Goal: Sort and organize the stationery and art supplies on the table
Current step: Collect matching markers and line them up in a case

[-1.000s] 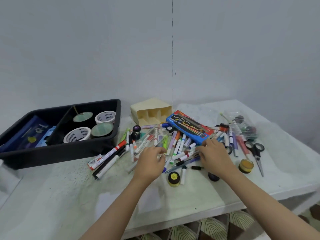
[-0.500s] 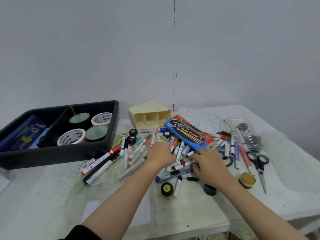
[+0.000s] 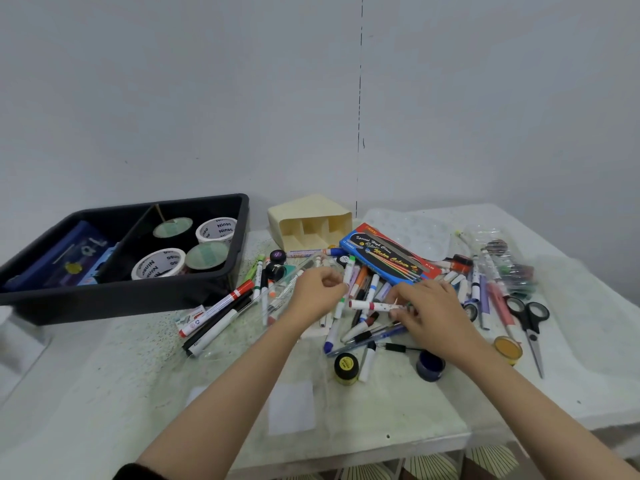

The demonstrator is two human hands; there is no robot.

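A heap of markers and pens lies mid-table. My left hand hovers over its left side, fingers curled round a white marker with a green cap that points away from me. On the heap's right side, my right hand pinches a white marker with a dark red band, held level just above the other pens. A blue watercolour box rests on the heap behind both hands.
A black tray with tape rolls stands at the left. Behind the heap a cream organiser lies on its side. Scissors lie at the right. Paint pots sit near me: yellow, blue, orange.
Both hands have moved farther into the heap. My right hand now holds the red-banded marker level, and my left hand has closed on the green-capped one.
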